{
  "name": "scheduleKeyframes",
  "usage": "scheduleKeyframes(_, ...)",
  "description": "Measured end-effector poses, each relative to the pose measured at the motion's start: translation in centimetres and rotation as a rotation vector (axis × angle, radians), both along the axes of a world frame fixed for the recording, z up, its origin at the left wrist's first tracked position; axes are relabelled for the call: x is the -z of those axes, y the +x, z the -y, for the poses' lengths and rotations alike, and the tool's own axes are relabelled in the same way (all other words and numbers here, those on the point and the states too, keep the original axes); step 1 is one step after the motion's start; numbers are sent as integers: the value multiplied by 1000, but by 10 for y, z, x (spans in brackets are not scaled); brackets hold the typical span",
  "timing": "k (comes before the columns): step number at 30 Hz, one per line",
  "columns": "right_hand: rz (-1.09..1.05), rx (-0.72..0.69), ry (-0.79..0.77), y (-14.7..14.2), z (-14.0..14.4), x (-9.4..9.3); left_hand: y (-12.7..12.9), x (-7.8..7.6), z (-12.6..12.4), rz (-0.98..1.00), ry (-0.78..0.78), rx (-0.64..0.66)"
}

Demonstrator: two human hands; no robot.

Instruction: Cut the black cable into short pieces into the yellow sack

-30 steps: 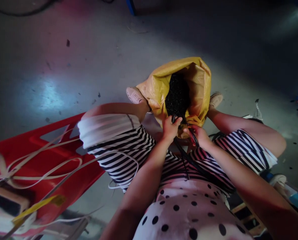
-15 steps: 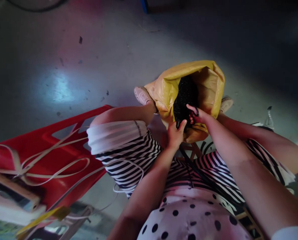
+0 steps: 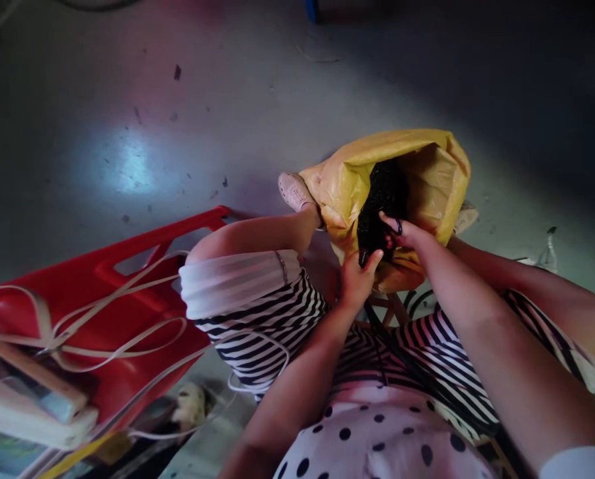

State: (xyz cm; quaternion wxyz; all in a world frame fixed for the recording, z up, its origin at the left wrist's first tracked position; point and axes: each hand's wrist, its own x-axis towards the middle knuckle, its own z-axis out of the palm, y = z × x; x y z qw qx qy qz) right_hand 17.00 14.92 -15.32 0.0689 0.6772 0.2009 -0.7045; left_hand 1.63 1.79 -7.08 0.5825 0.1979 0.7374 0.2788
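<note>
Head view: the person sits with a yellow sack (image 3: 427, 166) standing open on the floor (image 3: 128, 133) between the feet, filled with black corrugated tubing (image 3: 382, 199). The left hand (image 3: 358, 279) is at the sack's near rim, its grip closed around the end of a black tube (image 3: 365, 256) that points up between thumb and fingers. The right hand (image 3: 402, 234) reaches over the rim into the opening, fingers curled on a small black ring-like piece (image 3: 398, 227) just beside the tubing. A red plastic crate (image 3: 102, 306) draped with white straps (image 3: 128, 332) lies to the left, well apart from the sack.
</note>
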Motion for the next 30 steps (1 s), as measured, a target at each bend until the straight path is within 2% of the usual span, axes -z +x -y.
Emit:
scheduleKeyframes(2,-13,-22,35,4,9,-19,0,-1,-2,9,6,-38)
scheduleKeyframes(4,-19,-55,137,9,24,-45,0,-2,-5,-10,19,-99)
scheduleKeyframes(8,4,-93,351,11,72,-103,-1,-11,-15,-19,58,-227)
scheduleKeyframes(10,-25,-57,401,10,100,-127,-1,-19,-19,64,79,-222)
scheduleKeyframes(12,-61,-25,454,7,125,-143,0,-29,-22,172,105,-193)
scheduleKeyframes(15,-53,20,579,1,149,-152,-1,-45,-23,273,134,-162)
scheduleKeyframes(19,30,48,704,-5,159,-153,-4,-56,-23,307,157,-126)
scheduleKeyframes(24,94,15,723,-4,161,-158,-8,-55,-23,239,236,-76)
scheduleKeyframes(30,99,56,699,2,162,-155,-9,-52,-19,202,236,-30)
